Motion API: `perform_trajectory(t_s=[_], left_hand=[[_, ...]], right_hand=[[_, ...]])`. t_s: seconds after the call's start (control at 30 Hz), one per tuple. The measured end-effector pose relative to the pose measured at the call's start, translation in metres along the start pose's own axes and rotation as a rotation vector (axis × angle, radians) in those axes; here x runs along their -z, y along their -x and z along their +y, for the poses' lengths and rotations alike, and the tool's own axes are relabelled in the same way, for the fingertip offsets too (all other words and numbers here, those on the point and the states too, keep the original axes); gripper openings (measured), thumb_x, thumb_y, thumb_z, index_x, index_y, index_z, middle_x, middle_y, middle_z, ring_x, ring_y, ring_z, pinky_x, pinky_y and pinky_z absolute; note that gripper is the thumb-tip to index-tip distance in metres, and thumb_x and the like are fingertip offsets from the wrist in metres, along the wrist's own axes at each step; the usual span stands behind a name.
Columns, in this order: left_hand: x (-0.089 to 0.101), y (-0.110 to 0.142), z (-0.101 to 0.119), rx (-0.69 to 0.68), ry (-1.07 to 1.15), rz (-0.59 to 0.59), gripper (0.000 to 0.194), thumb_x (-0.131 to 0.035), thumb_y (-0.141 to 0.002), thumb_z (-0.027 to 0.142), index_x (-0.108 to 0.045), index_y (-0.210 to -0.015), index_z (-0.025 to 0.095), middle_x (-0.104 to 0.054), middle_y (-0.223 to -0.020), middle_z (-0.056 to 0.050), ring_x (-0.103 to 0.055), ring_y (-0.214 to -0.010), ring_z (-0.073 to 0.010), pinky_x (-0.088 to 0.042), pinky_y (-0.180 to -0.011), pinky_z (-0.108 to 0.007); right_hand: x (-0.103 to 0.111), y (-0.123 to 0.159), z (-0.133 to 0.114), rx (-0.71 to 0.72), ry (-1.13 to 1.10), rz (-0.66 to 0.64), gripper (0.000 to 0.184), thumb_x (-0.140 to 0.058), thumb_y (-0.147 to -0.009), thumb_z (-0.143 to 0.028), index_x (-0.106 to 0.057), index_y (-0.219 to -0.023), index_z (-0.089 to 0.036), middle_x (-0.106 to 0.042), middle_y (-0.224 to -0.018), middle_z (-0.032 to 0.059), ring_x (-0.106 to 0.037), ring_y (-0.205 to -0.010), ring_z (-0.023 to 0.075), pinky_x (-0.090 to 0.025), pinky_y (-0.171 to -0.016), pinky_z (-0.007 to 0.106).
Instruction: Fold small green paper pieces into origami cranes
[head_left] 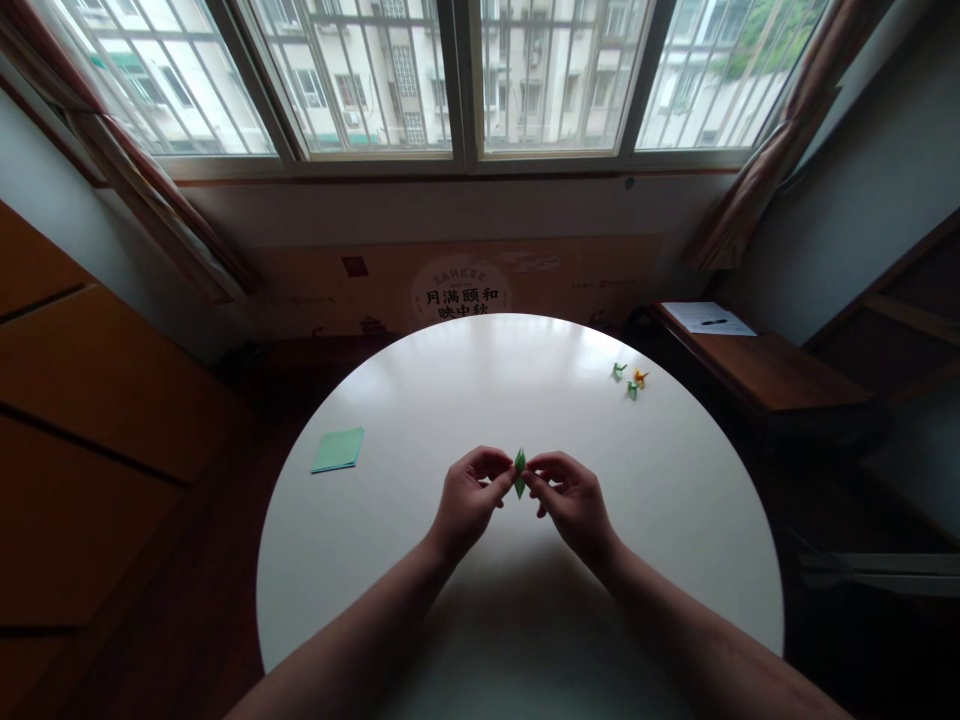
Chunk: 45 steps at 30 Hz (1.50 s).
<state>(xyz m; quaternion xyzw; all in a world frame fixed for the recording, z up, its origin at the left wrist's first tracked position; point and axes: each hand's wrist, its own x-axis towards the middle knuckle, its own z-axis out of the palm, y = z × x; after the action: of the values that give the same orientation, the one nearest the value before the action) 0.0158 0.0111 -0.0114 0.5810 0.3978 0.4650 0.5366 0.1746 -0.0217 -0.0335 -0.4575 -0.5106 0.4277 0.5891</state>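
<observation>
I have the thumb and fingers of my left hand (474, 492) closed on one side of a small green folded paper (520, 474), and those of my right hand (572, 494) pinched on its other side. The paper sits upright between my fingertips, pointed at top and bottom, over the middle of the round white table (517, 400). I can't tell whether its lower tip touches the surface.

Left of the grip and slightly beyond its top, I see green square sheets (338, 448) lying near the table's edge. Beyond the grip to the right, near the far rim, three little folded figures stand close together: two green figures (619, 370) and an orange figure (640, 378).

Farther out to the right, past the rim, a brown wooden stand (810, 372) holds white paper (694, 316) with a dark pen (714, 321) on it. Straight ahead of the grip, beyond the table, a printed banner (375, 290) runs below the barred windows (551, 80).
</observation>
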Motion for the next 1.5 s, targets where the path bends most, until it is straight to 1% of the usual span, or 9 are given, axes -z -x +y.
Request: perform_trajectory(t_s=[0.2,0.43,0.6,0.67,0.77,0.9,1.13,1.3,1.5], left_hand=[[0.0008,-0.0003,-0.0027,0.053,0.046,-0.007,0.024,-0.077,-0.078,0.033,-0.07,-0.09,0.014,-0.072,-0.082,-0.007,-0.063,-0.068,-0.0151,-0.047,-0.045,-0.019],[0.0015,-0.0016,-0.0052,0.061,0.048,-0.013,0.027,-0.078,-0.077,0.034,-0.074,-0.093,0.013,-0.074,-0.081,-0.008,-0.063,-0.066,-0.0158,-0.048,-0.046,-0.021],[0.0,-0.0017,-0.005,0.05,0.052,0.005,0.022,-0.078,-0.077,0.033,-0.076,-0.086,0.013,-0.073,-0.076,-0.007,-0.06,-0.063,-0.0142,-0.047,-0.045,-0.021],[-0.0008,-0.0018,-0.0039,0.05,0.065,0.022,0.019,-0.078,-0.076,0.031,-0.076,-0.084,0.013,-0.072,-0.074,-0.006,-0.059,-0.06,-0.0134,-0.046,-0.045,-0.021],[-0.0022,-0.002,-0.0017,0.057,0.087,0.047,0.018,-0.079,-0.075,0.03,-0.074,-0.081,0.014,-0.071,-0.073,-0.005,-0.059,-0.058,-0.0126,-0.045,-0.044,-0.021],[-0.0031,-0.002,0.0001,0.067,0.109,0.06,0.019,-0.08,-0.073,0.03,-0.072,-0.079,0.014,-0.071,-0.073,-0.004,-0.059,-0.056,-0.012,-0.045,-0.044,-0.021],[-0.0031,-0.0023,-0.0009,0.073,0.123,0.066,0.021,-0.081,-0.073,0.031,-0.07,-0.08,0.014,-0.07,-0.072,-0.004,-0.059,-0.057,-0.0122,-0.045,-0.045,-0.021],[-0.0038,-0.0012,-0.0015,0.067,0.115,0.071,0.022,-0.081,-0.073,0.031,-0.07,-0.081,0.014,-0.07,-0.075,-0.004,-0.06,-0.06,-0.0132,-0.045,-0.045,-0.021],[-0.0049,-0.0005,0.0005,0.063,0.083,0.066,0.021,-0.08,-0.074,0.031,-0.07,-0.081,0.014,-0.071,-0.076,-0.005,-0.06,-0.062,-0.0135,-0.045,-0.046,-0.021]], right_hand=[[-0.0001,-0.0006,-0.0012,0.01,0.022,-0.004,0.017,-0.073,-0.083,-0.033,-0.073,-0.092,-0.019,-0.069,-0.078,0.0046,-0.062,-0.062,0.0159,-0.054,-0.041,0.024],[-0.0001,-0.0005,-0.0015,0.05,0.06,-0.018,0.015,-0.07,-0.086,-0.032,-0.074,-0.094,-0.02,-0.071,-0.084,0.0057,-0.065,-0.067,0.0173,-0.055,-0.043,0.025],[-0.0003,-0.0004,-0.0018,0.161,0.188,-0.046,0.012,-0.066,-0.088,-0.026,-0.075,-0.095,-0.022,-0.071,-0.088,0.006,-0.066,-0.074,0.0181,-0.055,-0.048,0.024],[-0.0005,-0.001,-0.0031,0.215,0.246,-0.054,0.011,-0.066,-0.088,-0.024,-0.075,-0.095,-0.022,-0.072,-0.088,0.0057,-0.066,-0.074,0.0177,-0.054,-0.05,0.024],[-0.0009,-0.0017,-0.0051,0.244,0.279,-0.049,0.01,-0.07,-0.085,-0.023,-0.075,-0.093,-0.022,-0.073,-0.087,0.005,-0.065,-0.071,0.0167,-0.052,-0.051,0.025],[-0.0012,-0.0011,-0.0042,0.202,0.236,-0.02,0.008,-0.071,-0.085,-0.025,-0.075,-0.09,-0.021,-0.072,-0.083,0.005,-0.065,-0.07,0.017,-0.053,-0.051,0.025],[-0.0022,0.0004,-0.0004,0.089,0.13,-0.03,0.014,-0.068,-0.087,-0.03,-0.074,-0.093,-0.019,-0.071,-0.084,0.0062,-0.066,-0.07,0.0184,-0.055,-0.047,0.025],[-0.0036,-0.001,-0.0021,0.021,0.071,-0.023,0.016,-0.07,-0.085,-0.034,-0.069,-0.09,-0.019,-0.068,-0.082,0.0054,-0.065,-0.07,0.0184,-0.054,-0.044,0.025],[-0.0037,-0.0021,-0.003,-0.064,-0.042,-0.006,0.024,-0.075,-0.08,-0.037,-0.064,-0.091,-0.019,-0.067,-0.084,0.0044,-0.063,-0.071,0.0178,-0.052,-0.043,0.023]])
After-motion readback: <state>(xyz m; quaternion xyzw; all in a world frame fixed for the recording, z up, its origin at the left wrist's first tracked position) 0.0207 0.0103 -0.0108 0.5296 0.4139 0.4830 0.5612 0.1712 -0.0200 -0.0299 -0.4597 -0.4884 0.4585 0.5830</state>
